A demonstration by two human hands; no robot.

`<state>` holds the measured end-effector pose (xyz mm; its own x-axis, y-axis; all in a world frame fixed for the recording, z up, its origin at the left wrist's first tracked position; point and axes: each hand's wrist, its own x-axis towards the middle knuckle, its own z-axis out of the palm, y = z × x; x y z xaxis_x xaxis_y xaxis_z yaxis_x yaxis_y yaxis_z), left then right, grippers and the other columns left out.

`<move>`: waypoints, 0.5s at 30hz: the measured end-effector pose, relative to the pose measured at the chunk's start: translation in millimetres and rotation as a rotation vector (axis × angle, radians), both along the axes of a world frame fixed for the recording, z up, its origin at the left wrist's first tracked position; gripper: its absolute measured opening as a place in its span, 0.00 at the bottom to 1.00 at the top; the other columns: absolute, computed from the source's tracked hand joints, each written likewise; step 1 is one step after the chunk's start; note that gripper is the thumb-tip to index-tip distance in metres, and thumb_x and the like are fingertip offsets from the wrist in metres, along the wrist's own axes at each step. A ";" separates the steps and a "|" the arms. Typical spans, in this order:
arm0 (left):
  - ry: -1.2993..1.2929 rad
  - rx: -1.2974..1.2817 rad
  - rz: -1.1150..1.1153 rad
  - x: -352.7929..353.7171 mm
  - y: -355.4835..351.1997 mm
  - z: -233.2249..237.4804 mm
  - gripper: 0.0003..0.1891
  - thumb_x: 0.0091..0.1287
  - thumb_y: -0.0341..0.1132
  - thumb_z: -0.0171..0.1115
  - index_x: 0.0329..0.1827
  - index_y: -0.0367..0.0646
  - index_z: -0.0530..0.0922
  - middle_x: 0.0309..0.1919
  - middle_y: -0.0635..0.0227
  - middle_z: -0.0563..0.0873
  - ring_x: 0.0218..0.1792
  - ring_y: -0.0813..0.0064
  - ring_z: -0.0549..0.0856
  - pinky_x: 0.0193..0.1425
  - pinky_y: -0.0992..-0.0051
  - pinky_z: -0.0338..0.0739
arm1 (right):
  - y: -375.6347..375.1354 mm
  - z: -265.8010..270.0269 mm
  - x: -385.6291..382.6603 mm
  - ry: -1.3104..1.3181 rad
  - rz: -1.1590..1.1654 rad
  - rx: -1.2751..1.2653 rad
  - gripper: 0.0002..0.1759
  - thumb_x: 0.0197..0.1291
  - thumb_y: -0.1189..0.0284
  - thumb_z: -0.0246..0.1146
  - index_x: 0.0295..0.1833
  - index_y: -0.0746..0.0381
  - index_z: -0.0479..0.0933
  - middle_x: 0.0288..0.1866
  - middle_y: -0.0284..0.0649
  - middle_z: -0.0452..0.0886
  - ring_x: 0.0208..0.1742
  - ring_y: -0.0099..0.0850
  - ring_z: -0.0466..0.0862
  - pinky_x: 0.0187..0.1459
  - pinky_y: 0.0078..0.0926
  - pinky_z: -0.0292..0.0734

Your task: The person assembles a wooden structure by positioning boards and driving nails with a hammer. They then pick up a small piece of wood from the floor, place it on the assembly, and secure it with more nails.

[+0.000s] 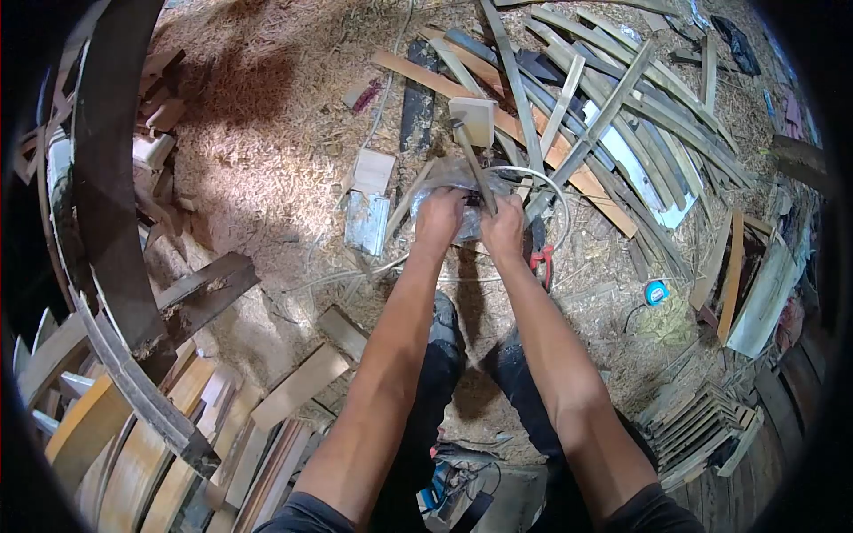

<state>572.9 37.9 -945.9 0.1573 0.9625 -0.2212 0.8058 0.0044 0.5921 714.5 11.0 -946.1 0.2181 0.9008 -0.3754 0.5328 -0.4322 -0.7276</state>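
Observation:
Both arms reach forward over the shavings. My left hand [441,218] is closed at the edge of a clear plastic bag [433,177]; its fingertips touch something dark that is too small to make out. Close on its right, my right hand [504,226] is wrapped round the lower end of a hammer [471,158], whose handle slants up and left to a head lying over a pale wood block [478,122]. Part of the bag lies behind and between the hands. A white cable [563,206] loops around their right side.
Wooden strips [569,98] lie piled at the upper right. A blue tape measure [657,293] and a red-handled tool [543,258] are on the right. Curved wood pieces [133,457] fill the lower left. A dark beam [111,178] stands at the left.

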 end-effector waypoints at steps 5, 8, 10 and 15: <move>0.061 0.003 -0.085 -1.8 -0.5 -1.5 0.10 0.62 0.30 0.62 0.45 0.45 0.86 0.38 0.51 0.86 0.40 0.47 0.85 0.45 0.55 0.81 | -1.3 -7.2 7.7 -0.011 0.094 0.060 0.22 0.53 0.78 0.65 0.56 0.67 0.77 0.49 0.56 0.74 0.54 0.56 0.76 0.59 0.46 0.73; 0.101 -0.009 -0.173 -5.4 6.7 -3.6 0.12 0.64 0.30 0.59 0.48 0.48 0.86 0.39 0.53 0.86 0.41 0.48 0.86 0.45 0.55 0.81 | -1.1 -13.4 9.5 0.006 0.139 0.062 0.22 0.54 0.78 0.64 0.57 0.67 0.76 0.50 0.57 0.74 0.54 0.56 0.76 0.59 0.47 0.73; 0.122 -0.035 -0.228 -4.6 3.4 -1.7 0.13 0.65 0.30 0.58 0.49 0.49 0.85 0.39 0.54 0.87 0.41 0.48 0.86 0.45 0.54 0.81 | 0.6 -13.6 11.5 0.008 0.133 0.103 0.16 0.58 0.74 0.65 0.52 0.67 0.78 0.48 0.58 0.76 0.51 0.58 0.76 0.56 0.48 0.72; 0.108 -0.122 -0.225 -9.2 3.4 0.2 0.13 0.67 0.31 0.55 0.51 0.47 0.84 0.41 0.49 0.86 0.42 0.46 0.85 0.47 0.52 0.80 | 0.5 9.3 9.7 0.062 0.191 0.092 0.17 0.59 0.74 0.66 0.54 0.66 0.78 0.48 0.57 0.76 0.53 0.58 0.77 0.57 0.49 0.72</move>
